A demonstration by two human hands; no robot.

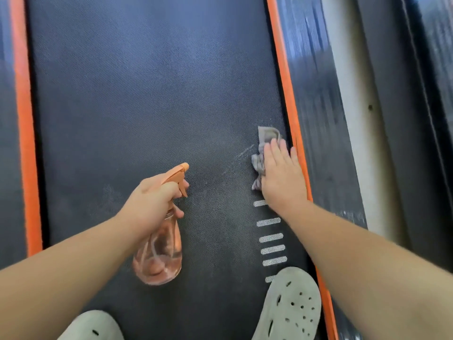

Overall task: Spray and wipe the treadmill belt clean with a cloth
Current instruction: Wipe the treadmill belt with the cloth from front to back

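On the treadmill belt (pixel 147 94), my flat right hand (pixel 282 175) wipes with the cloth (pixel 266 135); my left hand (pixel 152 202) grips the spray bottle (pixel 159 256); next, I'd sweep leftward

An exercise space, whether home or public gym cannot be told: a treadmill's dark, textured belt (pixel 147 94) fills the frame, orange strips (pixel 24 143) edging it at 9 and 3 o'clock, a ribbed side rail (pixel 316 94) and pale floor (pixel 350 94) beyond at 3 o'clock.
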